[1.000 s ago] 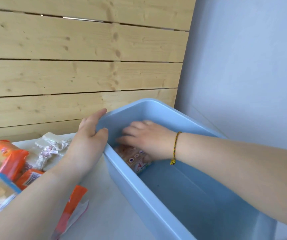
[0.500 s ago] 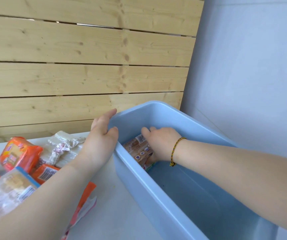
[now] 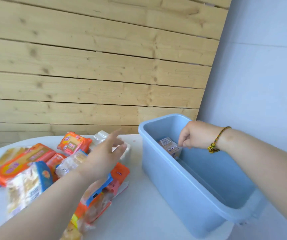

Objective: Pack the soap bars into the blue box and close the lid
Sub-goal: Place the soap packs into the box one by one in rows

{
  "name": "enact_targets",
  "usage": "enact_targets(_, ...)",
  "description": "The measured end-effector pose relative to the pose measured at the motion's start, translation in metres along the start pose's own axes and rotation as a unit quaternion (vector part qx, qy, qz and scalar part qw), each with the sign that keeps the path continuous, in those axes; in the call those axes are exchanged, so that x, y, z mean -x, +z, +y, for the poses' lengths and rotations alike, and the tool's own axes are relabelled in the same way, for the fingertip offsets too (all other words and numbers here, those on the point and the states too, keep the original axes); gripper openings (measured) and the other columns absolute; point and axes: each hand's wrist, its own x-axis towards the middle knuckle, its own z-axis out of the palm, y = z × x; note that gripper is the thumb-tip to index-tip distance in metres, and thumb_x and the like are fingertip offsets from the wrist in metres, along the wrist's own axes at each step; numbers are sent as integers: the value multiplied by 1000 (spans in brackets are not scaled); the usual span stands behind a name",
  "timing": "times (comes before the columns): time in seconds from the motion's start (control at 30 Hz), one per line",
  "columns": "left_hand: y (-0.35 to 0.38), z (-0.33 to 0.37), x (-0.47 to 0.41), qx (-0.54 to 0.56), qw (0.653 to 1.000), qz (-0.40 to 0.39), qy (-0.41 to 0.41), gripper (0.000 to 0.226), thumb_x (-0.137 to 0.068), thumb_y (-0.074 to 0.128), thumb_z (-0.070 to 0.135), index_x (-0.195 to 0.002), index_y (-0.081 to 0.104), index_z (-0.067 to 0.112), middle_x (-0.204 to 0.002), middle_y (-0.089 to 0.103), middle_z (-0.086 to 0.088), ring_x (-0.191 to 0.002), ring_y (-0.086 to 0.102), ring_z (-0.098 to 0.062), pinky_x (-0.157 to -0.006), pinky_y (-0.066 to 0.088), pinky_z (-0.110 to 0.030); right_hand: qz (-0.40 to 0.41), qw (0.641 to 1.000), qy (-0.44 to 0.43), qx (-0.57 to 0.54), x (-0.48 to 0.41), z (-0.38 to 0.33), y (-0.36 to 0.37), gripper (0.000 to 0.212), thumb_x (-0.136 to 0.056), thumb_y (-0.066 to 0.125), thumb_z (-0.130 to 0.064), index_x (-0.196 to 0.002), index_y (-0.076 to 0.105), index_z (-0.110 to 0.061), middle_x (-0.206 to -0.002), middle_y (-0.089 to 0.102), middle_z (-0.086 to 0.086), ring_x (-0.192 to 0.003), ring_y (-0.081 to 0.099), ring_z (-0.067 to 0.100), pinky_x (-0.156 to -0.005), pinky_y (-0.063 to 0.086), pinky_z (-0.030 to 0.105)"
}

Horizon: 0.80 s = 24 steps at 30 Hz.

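The box (image 3: 187,184) is pale blue plastic, long and open-topped, sitting just under the right hand (image 3: 193,135). One brown-wrapped soap bar (image 3: 169,147) stands tilted on end against its far corner, just below that hand's curled fingers; whether they touch it is unclear. The rest of the box floor is bare. The other soap bars (image 3: 40,163) lie in a loose heap under and beyond the left hand (image 3: 103,158), mostly in orange wrappers, some in clear wrap with blue ends, overlapping one another. One orange bar (image 3: 73,142) lies at the heap's far edge, just past the spread fingertips.
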Motion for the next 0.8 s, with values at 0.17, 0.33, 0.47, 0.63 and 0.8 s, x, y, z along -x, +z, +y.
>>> enact_targets(0.17, -52, -35, 73, -88, 992, 86, -2, 19, -88, 50, 21, -95, 62, 34, -91, 61, 18, -69, 55, 4, -60, 37, -6, 119, 987, -53, -92, 35, -50, -19, 20, -84, 53, -7, -87, 70, -17, -78, 66, 1, -56, 49, -3, -49, 36, 2)
enact_targets(0.33, -79, -91, 137, -71, 969, 220, -84, 20, -86, 54, 20, -101, 61, 31, -104, 58, 9, -91, 52, -13, -69, 35, -11, -4, 968, -147, -203, 56, -122, 11, 27, -84, 55, -5, -68, 62, -26, -65, 63, -6, -53, 56, -4, -49, 42, 2)
enact_targets(0.47, -69, -125, 162, -2, 961, 223, -166, 49, -84, 58, 20, -130, 42, 14, -135, 46, -7, -113, 48, -20, -86, 36, -29, -69, 966, -146, -203, 48, -163, 80, 18, -83, 59, -9, -98, 68, -8, -74, 59, -7, -65, 54, 4, -60, 41, 10)
enact_targets(0.63, -54, -126, 164, 34, 972, 194, -124, 84, -72, 71, 30, -139, 21, 27, -146, 27, 1, -129, 32, -14, -101, 34, -33, 154, 925, -43, -344, 41, -180, 150, 22, -79, 65, -19, -67, 47, -24, -73, 51, -10, -74, 51, 10, -69, 36, 16)
enact_targets(0.8, -54, -113, 137, 100, 964, 198, -150, 96, -68, 73, 37, -142, 12, 24, -145, 26, -1, -129, 33, -17, -97, 36, -32, 236, 910, 1, -340, 37, -189, 164, 73, -68, 73, -35, -129, 37, -16, -128, 36, -1, -128, 29, 18, -103, 25, 25)
